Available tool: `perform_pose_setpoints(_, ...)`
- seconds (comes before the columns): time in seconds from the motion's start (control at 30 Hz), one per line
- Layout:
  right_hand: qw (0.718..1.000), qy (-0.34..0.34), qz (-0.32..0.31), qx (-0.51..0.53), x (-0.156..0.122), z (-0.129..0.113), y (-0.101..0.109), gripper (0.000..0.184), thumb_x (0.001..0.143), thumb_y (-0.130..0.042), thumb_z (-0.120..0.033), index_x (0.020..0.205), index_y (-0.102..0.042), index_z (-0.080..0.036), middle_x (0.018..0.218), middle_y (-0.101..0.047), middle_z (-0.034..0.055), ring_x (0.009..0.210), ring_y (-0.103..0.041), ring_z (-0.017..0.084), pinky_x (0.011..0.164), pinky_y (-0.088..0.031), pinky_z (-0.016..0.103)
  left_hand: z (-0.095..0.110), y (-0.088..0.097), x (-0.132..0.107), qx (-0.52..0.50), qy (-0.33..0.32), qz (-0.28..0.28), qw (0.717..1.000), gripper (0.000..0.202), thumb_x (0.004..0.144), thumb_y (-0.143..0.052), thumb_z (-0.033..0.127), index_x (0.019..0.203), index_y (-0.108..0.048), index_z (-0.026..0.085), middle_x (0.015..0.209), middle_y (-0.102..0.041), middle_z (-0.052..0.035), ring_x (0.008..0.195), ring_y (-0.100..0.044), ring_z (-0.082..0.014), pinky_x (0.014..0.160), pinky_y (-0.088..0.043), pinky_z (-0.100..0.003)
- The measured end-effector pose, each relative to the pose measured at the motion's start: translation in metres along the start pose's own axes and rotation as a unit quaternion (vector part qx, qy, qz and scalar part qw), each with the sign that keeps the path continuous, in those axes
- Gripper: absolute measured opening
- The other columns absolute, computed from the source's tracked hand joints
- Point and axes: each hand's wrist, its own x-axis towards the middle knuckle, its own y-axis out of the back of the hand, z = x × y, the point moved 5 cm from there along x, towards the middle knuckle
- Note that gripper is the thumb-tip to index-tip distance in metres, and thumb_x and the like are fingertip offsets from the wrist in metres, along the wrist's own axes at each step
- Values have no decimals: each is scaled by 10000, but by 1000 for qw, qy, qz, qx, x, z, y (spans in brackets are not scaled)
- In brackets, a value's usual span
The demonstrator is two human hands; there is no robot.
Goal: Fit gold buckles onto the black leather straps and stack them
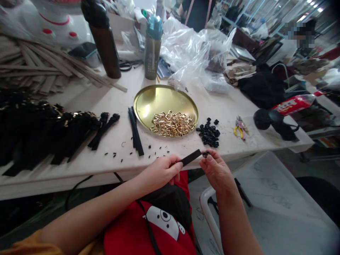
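My left hand (170,170) is closed on a flat black strap (191,157), whose free end points to the right. Close to that end, my right hand (214,166) pinches a small black ring-like piece (205,154); whether it touches the strap I cannot tell. Just beyond my hands lies a pile of small black pieces (209,132) on the table. Left of it, a round gold tray (148,101) holds a heap of small gold metal buckles (174,124). More black straps (136,132) lie at the tray's left side.
Bundled black straps with gold fittings (66,131) cover the table's left. Behind stand a dark bottle (106,49), a grey bottle (152,53) and clear plastic bags (193,53). Pliers (240,128), a black tape-like roll (262,119) and a red-labelled bottle (294,104) lie at right.
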Motion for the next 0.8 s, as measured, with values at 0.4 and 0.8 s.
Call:
perform_pose_setpoints(0.4,997,-7,-26,-75,-33,34,-34,227,636,-732,-295,808,-616,-204,682,-643,-27,527,-576,78,531,-508,203,-6,7,-31,154,-25,48,987,243,834,-350,304,772,-543,171,587,-568,17,471,-479,-98,488,-317,-202)
perform_pose_setpoints(0.8,999,-27,-18,14,-36,44,-41,219,608,-752,-269,787,-636,-219,683,-640,-35,530,-579,61,557,-528,193,-13,8,-42,185,-31,91,978,274,830,-362,304,657,-524,168,547,-548,12,519,-468,-113,501,-294,-209)
